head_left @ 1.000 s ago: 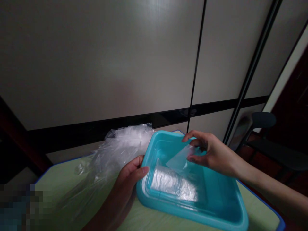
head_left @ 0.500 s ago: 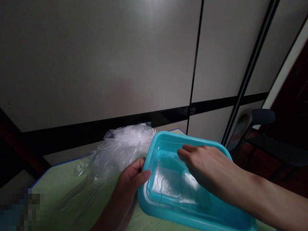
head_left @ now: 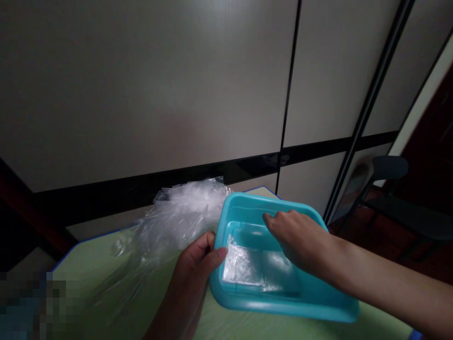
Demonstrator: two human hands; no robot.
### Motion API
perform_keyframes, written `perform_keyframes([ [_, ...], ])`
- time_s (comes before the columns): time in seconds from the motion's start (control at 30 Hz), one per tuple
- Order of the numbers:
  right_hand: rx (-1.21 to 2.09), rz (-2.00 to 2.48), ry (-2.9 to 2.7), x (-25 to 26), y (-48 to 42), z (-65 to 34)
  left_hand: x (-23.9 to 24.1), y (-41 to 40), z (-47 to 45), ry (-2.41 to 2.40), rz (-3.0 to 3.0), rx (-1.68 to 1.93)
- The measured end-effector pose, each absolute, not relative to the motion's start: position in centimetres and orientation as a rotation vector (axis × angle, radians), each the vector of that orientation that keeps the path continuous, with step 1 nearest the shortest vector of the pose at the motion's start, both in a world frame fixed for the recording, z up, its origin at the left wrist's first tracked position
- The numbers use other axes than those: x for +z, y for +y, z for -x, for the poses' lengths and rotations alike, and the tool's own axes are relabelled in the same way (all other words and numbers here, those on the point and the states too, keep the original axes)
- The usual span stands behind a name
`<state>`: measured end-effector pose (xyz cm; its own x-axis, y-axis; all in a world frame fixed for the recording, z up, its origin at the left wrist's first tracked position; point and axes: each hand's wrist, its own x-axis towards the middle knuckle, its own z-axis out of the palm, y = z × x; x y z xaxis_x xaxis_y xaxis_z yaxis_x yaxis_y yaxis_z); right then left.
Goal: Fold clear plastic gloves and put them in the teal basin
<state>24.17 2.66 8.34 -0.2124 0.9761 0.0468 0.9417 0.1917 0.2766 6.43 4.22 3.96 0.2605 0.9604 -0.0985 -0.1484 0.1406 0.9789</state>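
Observation:
A turquoise plastic basin [head_left: 283,307] is tilted above the table, and my left hand [head_left: 203,257] grips its left rim, thumb on the inner side. Flat clear plastic packets [head_left: 247,264] lie in the left part of its floor, shiny with reflected light. My right hand [head_left: 295,236] reaches over the basin from the right, knuckles up and fingers curled downward inside it. The fingertips are hidden behind the hand, so what they hold, if anything, does not show.
A loose heap of clear plastic bags [head_left: 184,212] spreads over the left side of the green table [head_left: 226,326]. Close behind rises a pale cabinet [head_left: 159,94] with a black band. A dark chair [head_left: 406,208] stands to the right.
The basin's near right corner has come up into view as its near side rose. Both hands have stayed at it, the right one shifting slightly; the packets now show more fully.

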Motion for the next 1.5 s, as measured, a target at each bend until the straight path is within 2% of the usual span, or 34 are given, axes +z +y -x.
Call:
perform_keyframes([
  [0.37,-0.087,-1.884,2.491,6.2,3.5,-25.6,4.0,4.4,-6.2,0.955,-1.071,0.998],
  [0.67,0.053,-1.677,2.533,6.1,3.0,-25.2,4.2,4.4,-6.3,0.963,-1.066,0.984],
  [0.93,0.156,-1.751,2.459,5.8,3.5,-25.1,4.3,4.2,-6.3,0.989,-1.042,0.984],
  [1.5,-0.029,-1.635,2.534,6.7,4.4,-26.0,4.1,4.5,-6.3,0.913,-1.085,0.958],
])
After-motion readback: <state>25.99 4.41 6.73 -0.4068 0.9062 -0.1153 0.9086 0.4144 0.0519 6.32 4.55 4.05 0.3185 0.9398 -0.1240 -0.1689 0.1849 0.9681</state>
